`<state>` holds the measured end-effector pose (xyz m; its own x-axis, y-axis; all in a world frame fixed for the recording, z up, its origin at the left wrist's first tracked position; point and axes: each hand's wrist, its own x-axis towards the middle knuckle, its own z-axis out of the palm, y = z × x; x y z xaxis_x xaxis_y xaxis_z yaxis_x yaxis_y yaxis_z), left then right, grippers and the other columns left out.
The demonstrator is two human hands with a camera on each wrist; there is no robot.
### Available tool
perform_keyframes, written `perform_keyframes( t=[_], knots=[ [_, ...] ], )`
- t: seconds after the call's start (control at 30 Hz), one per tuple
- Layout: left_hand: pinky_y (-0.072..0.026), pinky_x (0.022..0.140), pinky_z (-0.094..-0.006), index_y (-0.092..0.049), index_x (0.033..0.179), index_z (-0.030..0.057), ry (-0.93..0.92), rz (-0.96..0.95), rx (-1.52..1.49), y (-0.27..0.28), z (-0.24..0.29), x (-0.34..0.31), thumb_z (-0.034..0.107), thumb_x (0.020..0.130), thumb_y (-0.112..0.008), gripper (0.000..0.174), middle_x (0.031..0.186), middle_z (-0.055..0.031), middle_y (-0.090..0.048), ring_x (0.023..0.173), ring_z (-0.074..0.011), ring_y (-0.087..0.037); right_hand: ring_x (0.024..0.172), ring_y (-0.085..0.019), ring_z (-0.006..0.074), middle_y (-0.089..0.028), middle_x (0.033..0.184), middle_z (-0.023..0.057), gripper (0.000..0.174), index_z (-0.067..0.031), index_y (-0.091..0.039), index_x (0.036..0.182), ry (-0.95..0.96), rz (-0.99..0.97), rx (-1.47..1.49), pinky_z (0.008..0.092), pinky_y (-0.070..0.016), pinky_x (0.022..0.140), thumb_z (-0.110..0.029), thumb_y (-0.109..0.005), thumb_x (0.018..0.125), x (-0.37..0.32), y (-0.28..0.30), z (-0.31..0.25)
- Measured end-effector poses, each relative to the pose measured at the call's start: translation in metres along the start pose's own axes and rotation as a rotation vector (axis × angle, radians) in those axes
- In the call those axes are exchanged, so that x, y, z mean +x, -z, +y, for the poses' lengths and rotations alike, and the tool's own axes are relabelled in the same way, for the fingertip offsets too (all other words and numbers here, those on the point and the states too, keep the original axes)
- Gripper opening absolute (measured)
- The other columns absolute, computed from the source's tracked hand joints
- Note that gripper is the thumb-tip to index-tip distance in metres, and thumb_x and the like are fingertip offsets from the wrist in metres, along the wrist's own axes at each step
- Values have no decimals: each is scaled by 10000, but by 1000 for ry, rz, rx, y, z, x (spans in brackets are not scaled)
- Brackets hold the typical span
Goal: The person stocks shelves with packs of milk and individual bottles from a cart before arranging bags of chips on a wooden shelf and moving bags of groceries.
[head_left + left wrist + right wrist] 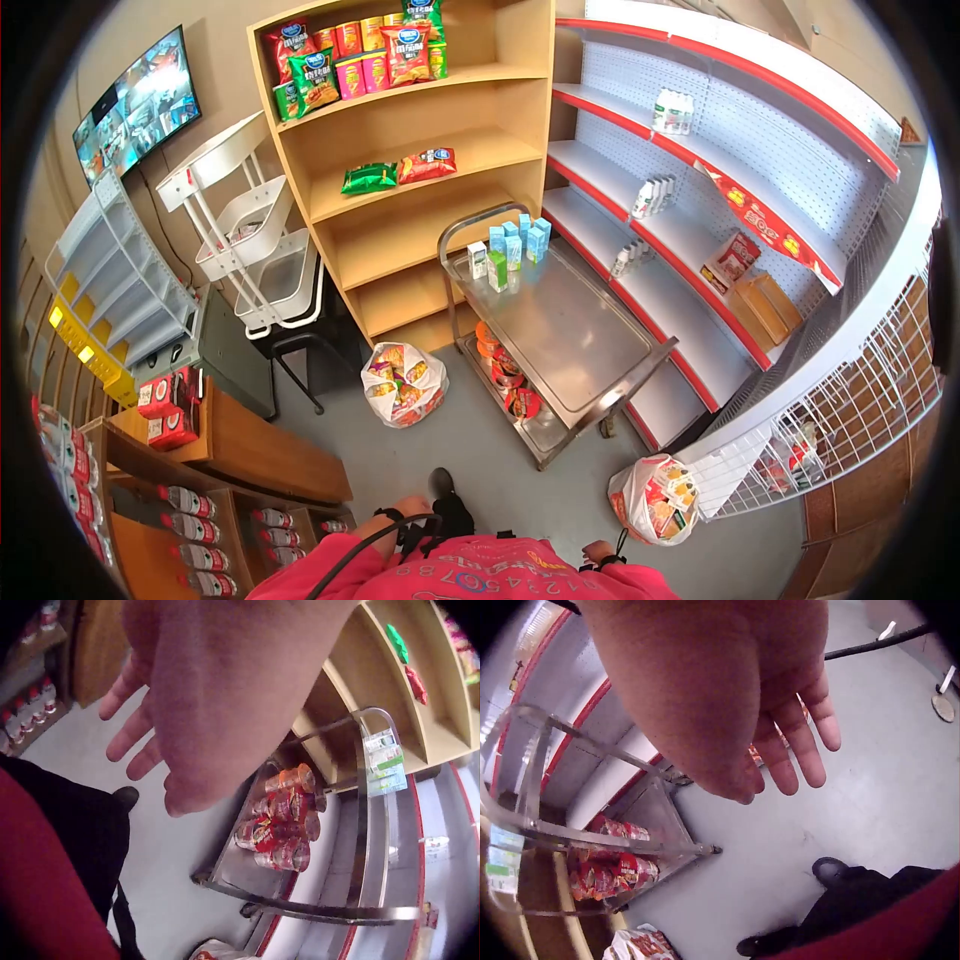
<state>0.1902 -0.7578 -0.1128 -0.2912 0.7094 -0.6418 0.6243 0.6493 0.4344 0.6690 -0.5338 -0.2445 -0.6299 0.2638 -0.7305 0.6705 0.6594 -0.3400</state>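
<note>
My left hand (199, 727) hangs with its fingers extended and slightly spread, holding nothing; low in the head view it shows beside my leg. The right hand (727, 705) hangs loose at my other side, its fingers also apart and free of any object. Ahead of me stands a metal cart (545, 330). Blue cartons (513, 250), a white carton (477, 260) and a green carton (497, 270) stand at the far end of its top. On the lower deck are several red instant noodle tubs (281, 825) and orange ones (292, 778).
A wooden shelf (430, 220) holds snack bags and cans. To the right rises a white shelf unit (680, 210) with red edges, bearing bottles. Filled plastic bags (404, 385) sit on the floor on both sides. Bottles (190, 528) line the low rack at left.
</note>
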Motion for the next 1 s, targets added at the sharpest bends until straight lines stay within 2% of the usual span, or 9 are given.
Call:
perform_keyframes(
  t=[0.03,0.23,0.33,0.4,0.6,0.7,0.8,0.83,1.0],
  knots=[
    [-440,762,-381,-612,925,83,9,-85,41,2,-12,9,407,702,-578,394,875,-149,-607,862,-308,-567,669,-624,140,-634,870,37,227,-41,-588,880,129,-12,-388,286,-482,512,-188,-425,820,0,24,-14],
    [-430,675,-410,-603,786,1,33,-217,81,48,-90,58,346,716,-526,361,756,-208,-588,717,-312,-572,745,-616,180,-633,869,23,205,-90,-606,885,-196,-28,250,314,-494,626,-192,-470,770,89,72,-35],
    [-430,682,-415,-607,810,7,52,-196,34,82,-127,106,347,713,-525,362,790,-211,-593,745,-318,-578,697,-623,164,-639,823,37,218,-72,-612,877,183,62,-365,308,-498,591,-201,-462,786,110,137,-73],
    [-431,729,-408,-606,861,20,-275,-41,106,113,-145,134,339,698,-540,364,864,-215,-588,823,-320,-571,561,-615,144,-640,773,33,251,-61,-613,817,-260,-14,504,289,-487,451,-200,-403,815,139,169,-105],
    [-429,794,-371,-632,880,62,-21,247,-103,247,-119,121,343,693,-550,347,939,-172,-592,905,-314,-548,564,-607,170,-616,671,42,190,-89,-611,736,287,162,-409,330,-484,494,-205,-463,756,263,236,-155],
    [-440,767,-376,-630,873,53,50,227,-60,269,-149,125,353,688,-561,359,925,-167,-598,868,-313,-562,567,-599,202,-591,614,59,153,-89,-602,696,189,478,-303,358,-480,525,-224,-530,703,343,239,-165],
    [-462,692,-383,-632,837,35,200,-2,-73,254,-211,136,363,680,-577,368,833,-163,-615,765,-300,-590,581,-603,178,-613,658,65,149,-79,-622,730,514,667,-70,324,-489,531,-219,-576,708,374,271,-171],
    [-464,673,-382,-634,819,33,303,-62,-89,244,-223,139,376,683,-569,375,788,-159,-616,736,-290,-593,623,-609,170,-629,736,110,254,-23,-635,845,20,342,718,301,-486,560,-240,-604,717,278,358,-251],
    [-452,722,-412,-596,956,63,261,-183,48,249,-242,155,223,690,-587,311,873,-171,-596,822,-327,-563,563,-561,118,-600,682,47,153,-19,-608,821,265,363,1166,226,-433,475,-150,-551,768,290,475,-253]
  ],
)
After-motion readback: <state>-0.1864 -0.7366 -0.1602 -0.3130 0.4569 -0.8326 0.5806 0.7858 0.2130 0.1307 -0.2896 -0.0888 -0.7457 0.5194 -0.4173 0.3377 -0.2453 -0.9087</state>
